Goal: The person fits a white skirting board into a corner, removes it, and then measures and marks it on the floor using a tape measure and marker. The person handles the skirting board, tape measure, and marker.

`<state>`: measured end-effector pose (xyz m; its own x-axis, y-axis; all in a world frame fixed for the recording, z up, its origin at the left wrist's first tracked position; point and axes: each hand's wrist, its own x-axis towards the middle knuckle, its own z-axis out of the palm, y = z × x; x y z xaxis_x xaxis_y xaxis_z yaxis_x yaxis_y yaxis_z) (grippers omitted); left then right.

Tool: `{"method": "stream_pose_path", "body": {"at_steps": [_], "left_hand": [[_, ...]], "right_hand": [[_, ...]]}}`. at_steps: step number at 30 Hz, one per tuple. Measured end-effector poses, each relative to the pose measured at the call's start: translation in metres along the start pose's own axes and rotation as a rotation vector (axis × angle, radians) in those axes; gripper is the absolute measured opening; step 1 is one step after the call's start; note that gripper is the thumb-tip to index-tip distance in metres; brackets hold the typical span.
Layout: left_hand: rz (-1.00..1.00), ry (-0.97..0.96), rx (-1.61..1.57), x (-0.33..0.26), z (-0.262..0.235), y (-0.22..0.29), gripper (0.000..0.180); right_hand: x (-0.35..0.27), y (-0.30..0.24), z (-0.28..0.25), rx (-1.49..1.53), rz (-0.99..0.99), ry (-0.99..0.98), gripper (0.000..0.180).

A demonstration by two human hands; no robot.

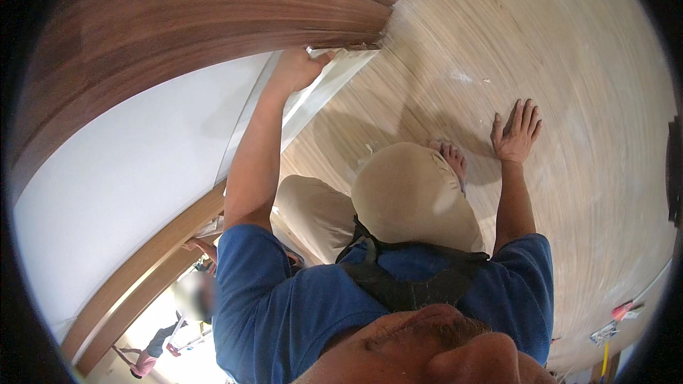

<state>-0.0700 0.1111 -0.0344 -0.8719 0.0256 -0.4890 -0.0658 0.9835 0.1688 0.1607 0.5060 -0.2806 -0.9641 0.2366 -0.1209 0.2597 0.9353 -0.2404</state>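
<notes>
Your left hand (299, 70) is at the near edge of a dark brown wood-grain panel (213, 7), upper left of the frame; its fingertips are partly hidden, so whether they grip cannot be told. Right of centre, your right hand (516, 144) rests flat, fingers spread, on the pale floor (597, 99). The panel looks stiff, smooth and probably heavy, best held by its edge. No container can be made out.

Room seemingly under fit-out, smudged wood-grain floor (590, 99), dark wood panel (213, 14), wooden frame (153, 263), small scattered items (605, 332)
</notes>
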Motion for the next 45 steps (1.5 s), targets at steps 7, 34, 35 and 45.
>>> {"method": "stream_pose_path", "body": {"at_steps": [7, 34, 35, 45], "left_hand": [[0.03, 0.012, -0.019, -0.001, -0.002, 0.005, 0.047], [0.233, 0.426, -0.078, -0.013, 0.015, -0.002, 0.034], [0.203, 0.426, -0.162, -0.014, 0.017, -0.003, 0.033], [0.113, 0.461, -0.154, -0.019, 0.015, 0.004, 0.031]], "right_hand": [[0.001, 0.003, 0.004, 0.002, -0.006, 0.024, 0.075], [0.0, 0.004, 0.005, 0.004, 0.002, 0.015, 0.076], [0.001, 0.003, 0.004, -0.01, 0.008, -0.005, 0.076], [0.0, 0.006, 0.008, 0.027, -0.017, 0.066, 0.074]]}}
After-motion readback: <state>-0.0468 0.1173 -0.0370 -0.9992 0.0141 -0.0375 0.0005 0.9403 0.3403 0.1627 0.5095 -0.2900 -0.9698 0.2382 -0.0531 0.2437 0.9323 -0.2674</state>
